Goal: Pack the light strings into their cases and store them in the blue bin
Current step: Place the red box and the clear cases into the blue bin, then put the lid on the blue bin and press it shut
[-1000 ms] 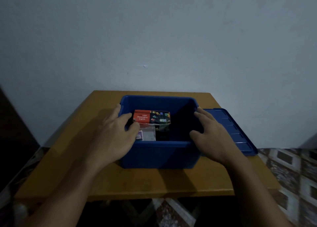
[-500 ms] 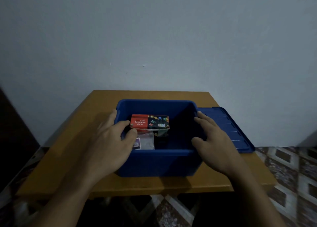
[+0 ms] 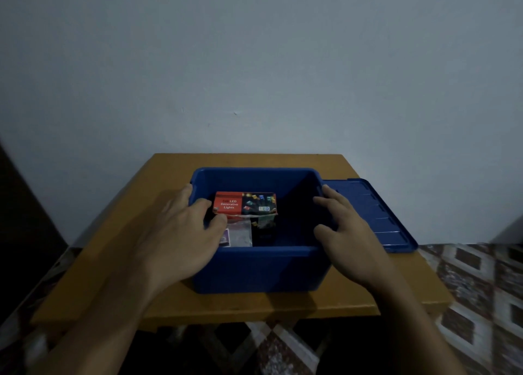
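Head view: glossy cardboard case (image 3: 244,204) inside rectangular plastic bin (image 3: 263,270).

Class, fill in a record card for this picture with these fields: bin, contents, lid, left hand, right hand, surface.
bin: blue bin, open, no lid on it
contents: LED lights box; a pale packet on its near side
lid: blue lid, lying flat just right of the bin
left hand: left hand holds the bin's left wall
right hand: right hand holds the bin's right wall
surface: wooden table, against a plain wall
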Action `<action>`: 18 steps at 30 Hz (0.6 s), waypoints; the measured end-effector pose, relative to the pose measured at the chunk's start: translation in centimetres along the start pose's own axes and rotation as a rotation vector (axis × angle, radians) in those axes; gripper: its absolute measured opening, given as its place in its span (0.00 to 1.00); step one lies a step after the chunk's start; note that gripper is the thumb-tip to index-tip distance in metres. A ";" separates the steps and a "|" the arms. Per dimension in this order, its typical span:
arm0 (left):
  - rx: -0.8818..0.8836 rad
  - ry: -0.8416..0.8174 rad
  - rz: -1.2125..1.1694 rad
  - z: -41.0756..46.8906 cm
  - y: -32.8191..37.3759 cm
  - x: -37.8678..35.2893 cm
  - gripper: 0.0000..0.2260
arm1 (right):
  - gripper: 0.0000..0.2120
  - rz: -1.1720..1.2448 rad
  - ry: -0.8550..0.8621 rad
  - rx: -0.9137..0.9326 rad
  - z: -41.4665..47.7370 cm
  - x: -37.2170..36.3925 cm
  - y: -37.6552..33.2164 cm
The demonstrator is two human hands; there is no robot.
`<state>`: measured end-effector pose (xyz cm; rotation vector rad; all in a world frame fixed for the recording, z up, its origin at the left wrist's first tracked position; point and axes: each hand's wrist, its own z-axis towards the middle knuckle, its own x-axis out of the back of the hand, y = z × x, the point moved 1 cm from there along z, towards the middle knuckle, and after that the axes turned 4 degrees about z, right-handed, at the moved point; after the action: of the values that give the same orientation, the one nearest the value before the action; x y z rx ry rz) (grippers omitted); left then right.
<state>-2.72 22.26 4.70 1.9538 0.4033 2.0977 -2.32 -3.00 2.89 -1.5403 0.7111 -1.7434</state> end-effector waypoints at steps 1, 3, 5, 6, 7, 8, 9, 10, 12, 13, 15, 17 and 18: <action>0.003 -0.016 0.013 0.1 0.1 0.1 0.20 | 0.26 0.018 0.021 0.010 0.0 -0.1 0.1; -0.002 -0.025 0.025 0.3 0.4 0.4 0.18 | 0.24 0.045 0.079 0.036 0.1 -0.3 0.4; -0.040 0.024 0.024 0.5 1.3 0.8 0.17 | 0.23 0.075 0.114 0.049 0.2 -0.4 0.6; -0.071 0.062 0.018 0.6 1.9 1.0 0.16 | 0.22 0.098 0.121 0.052 0.2 -0.4 0.7; -0.107 0.099 0.007 0.7 2.7 1.3 0.16 | 0.21 0.127 0.131 0.052 0.2 -0.3 0.9; -0.143 0.127 -0.009 0.8 3.5 1.5 0.17 | 0.20 0.154 0.147 0.050 0.2 -0.1 1.0; -0.181 0.149 -0.024 0.8 4.5 1.7 0.17 | 0.18 0.170 0.173 0.049 0.2 0.2 1.2; -0.219 0.161 -0.035 0.8 5.6 1.9 0.17 | 0.17 0.174 0.205 0.047 0.2 0.6 1.4; -0.295 0.161 -0.050 1.0 8.0 2.1 0.16 | 0.15 0.168 0.266 0.024 0.3 1.7 1.9; -0.329 0.151 -0.053 1.2 9.3 2.1 0.15 | 0.14 0.166 0.289 0.002 0.4 2.4 2.3; -0.389 0.124 -0.054 2.0 11.9 1.8 0.14 | 0.12 0.149 0.327 -0.050 0.8 3.8 3.7; -0.443 0.093 -0.049 3.0 14.7 1.0 0.14 | 0.11 0.106 0.376 -0.124 1.2 5.4 5.6; -0.463 0.070 -0.051 3.6 15.9 0.5 0.14 | 0.11 0.088 0.399 -0.159 1.4 6.1 6.6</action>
<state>0.98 7.76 11.15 1.5886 -0.0249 2.0071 -0.36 -11.80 1.66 -1.2473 1.1206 -1.9886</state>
